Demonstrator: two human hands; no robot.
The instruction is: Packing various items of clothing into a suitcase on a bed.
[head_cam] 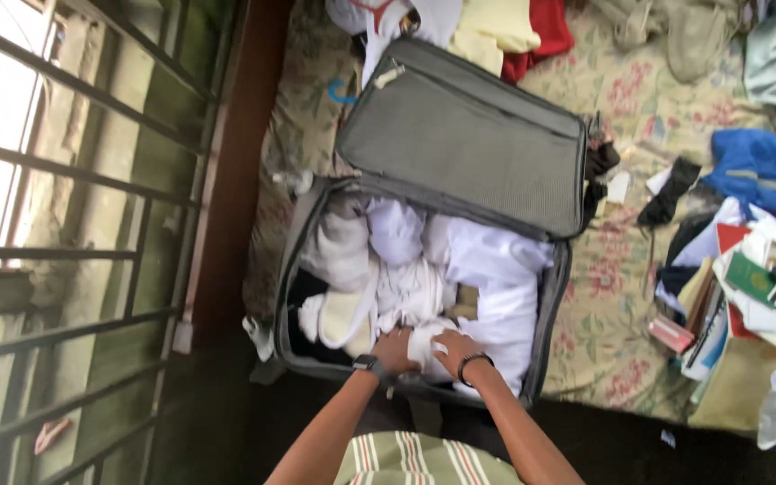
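An open grey suitcase (550, 314) lies on a floral bedspread, its lid (469, 135) folded back away from me. It is packed with white clothes (487, 269) and rolled cream items (343, 314). My left hand (394, 350), with a dark watch on the wrist, and my right hand (454, 346), with a dark wrist band, both press on a small rolled white garment (425, 341) at the near edge of the case. Fingers of both hands wrap around the roll.
A pile of books, papers and a green booklet (747, 278) lies right of the case. A blue garment (765, 166) and black cloth (666, 193) lie beyond. Yellow and red clothes (523, 31) sit past the lid. A barred window (65, 224) is on the left.
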